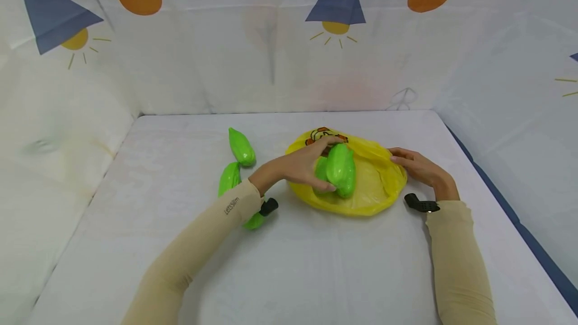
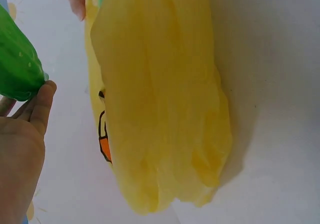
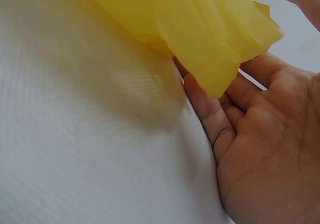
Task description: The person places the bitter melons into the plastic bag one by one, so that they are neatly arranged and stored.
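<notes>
My left hand (image 1: 307,163) grips a shiny green ridged fruit (image 1: 341,170) over the mouth of a yellow plastic bag (image 1: 375,184). Its thumb is on the near side and its fingers on the far side. In the left wrist view, the fruit (image 2: 17,59) appears at the left edge. Another green fruit (image 1: 320,168) shows beside it, partly hidden by the hand. At the bag's right rim, my right hand (image 1: 420,169) holds the plastic; the right wrist view shows the bag's edge (image 3: 215,44) between thumb and fingers, fingertips partly covered.
Left of the bag lie more green fruits: one at the back (image 1: 242,148), another (image 1: 230,178) nearer, and one (image 1: 255,221) partly under the left wrist. A white cloth covers the table (image 1: 316,265). Printed white sheets (image 1: 226,64) stand behind and at both sides.
</notes>
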